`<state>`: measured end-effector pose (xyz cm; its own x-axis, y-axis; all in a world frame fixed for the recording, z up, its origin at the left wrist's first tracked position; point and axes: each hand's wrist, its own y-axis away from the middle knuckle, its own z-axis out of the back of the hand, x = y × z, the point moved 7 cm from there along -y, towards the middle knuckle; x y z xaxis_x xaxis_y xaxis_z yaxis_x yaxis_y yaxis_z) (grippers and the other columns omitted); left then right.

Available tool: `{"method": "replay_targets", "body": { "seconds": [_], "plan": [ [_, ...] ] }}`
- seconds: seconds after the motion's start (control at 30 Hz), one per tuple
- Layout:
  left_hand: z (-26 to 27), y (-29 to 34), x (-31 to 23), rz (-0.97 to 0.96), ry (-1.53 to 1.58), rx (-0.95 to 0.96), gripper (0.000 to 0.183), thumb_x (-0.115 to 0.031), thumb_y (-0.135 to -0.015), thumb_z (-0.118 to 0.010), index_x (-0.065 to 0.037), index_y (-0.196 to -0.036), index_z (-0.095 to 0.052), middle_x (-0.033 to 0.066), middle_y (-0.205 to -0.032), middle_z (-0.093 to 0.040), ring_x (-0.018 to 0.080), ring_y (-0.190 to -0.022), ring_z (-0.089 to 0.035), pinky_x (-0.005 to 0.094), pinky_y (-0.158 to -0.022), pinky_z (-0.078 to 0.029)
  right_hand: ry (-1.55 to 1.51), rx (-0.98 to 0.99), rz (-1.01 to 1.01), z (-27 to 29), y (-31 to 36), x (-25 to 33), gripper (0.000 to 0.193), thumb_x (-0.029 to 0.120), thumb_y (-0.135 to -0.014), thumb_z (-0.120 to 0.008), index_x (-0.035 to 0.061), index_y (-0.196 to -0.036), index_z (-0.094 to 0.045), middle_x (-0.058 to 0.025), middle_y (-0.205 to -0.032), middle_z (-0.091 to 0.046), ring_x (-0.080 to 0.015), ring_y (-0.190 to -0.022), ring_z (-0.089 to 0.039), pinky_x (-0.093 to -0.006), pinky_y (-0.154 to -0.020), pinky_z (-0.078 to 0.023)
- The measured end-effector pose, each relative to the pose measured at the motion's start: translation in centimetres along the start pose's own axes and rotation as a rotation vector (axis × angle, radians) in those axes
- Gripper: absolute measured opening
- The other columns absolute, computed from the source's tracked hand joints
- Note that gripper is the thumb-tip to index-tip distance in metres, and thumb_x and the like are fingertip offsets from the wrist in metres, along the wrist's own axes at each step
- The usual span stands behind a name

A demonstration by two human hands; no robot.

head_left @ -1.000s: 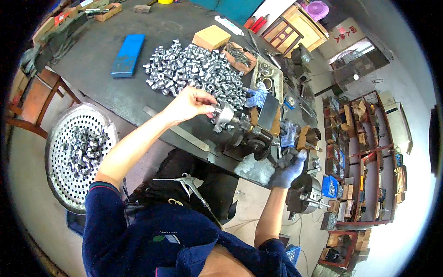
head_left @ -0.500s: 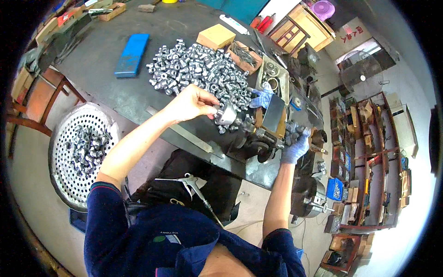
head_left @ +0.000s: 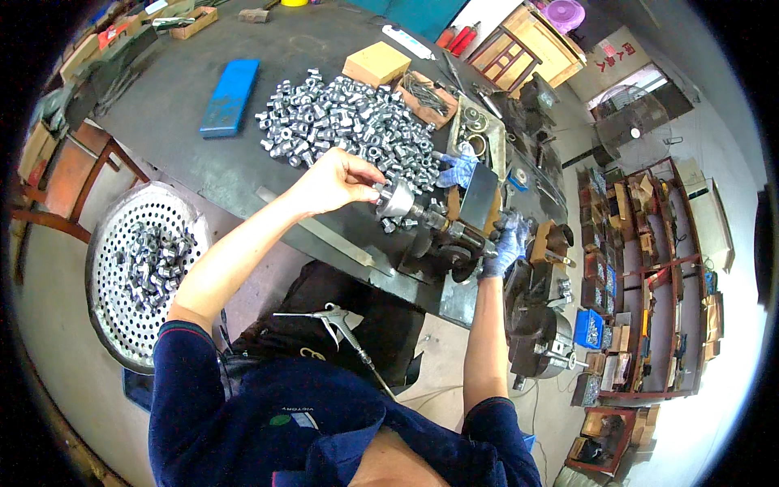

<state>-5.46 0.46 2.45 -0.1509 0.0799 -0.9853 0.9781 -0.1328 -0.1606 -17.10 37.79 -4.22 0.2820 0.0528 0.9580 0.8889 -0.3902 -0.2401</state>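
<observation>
My bare left hand (head_left: 345,182) pinches a small metal fitting (head_left: 379,187) at the left face of a round steel chuck (head_left: 397,197). The chuck belongs to a small bench machine (head_left: 442,235) with a horizontal spindle. At the machine's right end is my right hand (head_left: 509,245), in a blue-and-white glove with dirty grey fingers. Its fingers are curled, and what they grip is hidden. Behind the chuck lies a large heap of shiny metal fittings (head_left: 341,122). A dark flat panel (head_left: 480,195) stands behind the spindle, with a crumpled blue glove (head_left: 459,168) beside it.
A perforated metal basin (head_left: 109,280) with more fittings stands at the left. An air blow gun (head_left: 339,325) lies below the bench edge. On the bench are a blue box (head_left: 230,97), a yellow block (head_left: 376,63) and a tray of rings (head_left: 495,134). Shelves (head_left: 661,284) stand at right.
My right hand has moved left and slightly up, closer to the machine's spindle. My left hand stays at the chuck, still pinching.
</observation>
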Motion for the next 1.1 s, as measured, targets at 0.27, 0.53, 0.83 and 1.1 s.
{"method": "replay_targets", "body": {
  "seconds": [0.27, 0.53, 0.83, 1.1],
  "plan": [
    [-0.2, -0.5, 0.7, 0.037, 0.075, 0.024, 0.021, 0.008, -0.073, -0.063, 0.007, -0.093, -0.063, 0.0098, -0.08, -0.065, 0.0125, -0.07, -0.063, 0.0247, -0.068, -0.051, -0.285, 0.091, -0.255, 3.0, 7.1, -2.6, 0.038, 0.038, -0.084, -0.058, 0.0018, -0.096, -0.06, -0.0055, -0.086, -0.059, -0.0163, -0.075, -0.057, -0.03, -0.067, -0.047],
    [-0.1, -0.2, 0.6, 0.034, 0.053, 0.047, 0.023, 0.005, -0.074, -0.064, 0.008, -0.096, -0.062, 0.012, -0.083, -0.065, 0.0161, -0.072, -0.064, 0.0263, -0.071, -0.051, -0.414, 0.098, -0.305, 2.7, 11.4, 8.0, 0.035, 0.042, -0.082, -0.06, 0.0077, -0.078, -0.056, 0.0053, -0.052, -0.038, -0.0056, -0.041, -0.034, -0.0188, -0.034, -0.025],
    [0.0, 2.0, -0.7, -0.016, 0.355, 0.023, 0.022, -0.001, -0.079, -0.062, 0.008, -0.099, -0.059, 0.014, -0.086, -0.064, 0.0211, -0.074, -0.064, 0.0316, -0.071, -0.052, 0.12, -0.07, 0.344, 2.5, 7.4, 15.0, 0.023, 0.022, -0.085, -0.061, -0.0001, -0.081, -0.064, -0.0002, -0.071, -0.06, -0.0053, -0.06, -0.048, -0.0205, -0.054, -0.038],
    [-6.7, 8.2, -3.4, 0.025, 0.961, 0.174, 0.026, -0.012, -0.086, -0.056, 0.004, -0.105, -0.052, 0.0189, -0.095, -0.062, 0.0322, -0.089, -0.063, 0.0422, -0.079, -0.051, 0.531, 0.867, 0.925, -11.4, 23.6, 23.9, 0.042, 0.037, -0.061, -0.074, 0.0132, -0.093, -0.062, -0.015, -0.114, -0.054, -0.0336, -0.099, -0.055, -0.0427, -0.082, -0.045]
  ]
}}
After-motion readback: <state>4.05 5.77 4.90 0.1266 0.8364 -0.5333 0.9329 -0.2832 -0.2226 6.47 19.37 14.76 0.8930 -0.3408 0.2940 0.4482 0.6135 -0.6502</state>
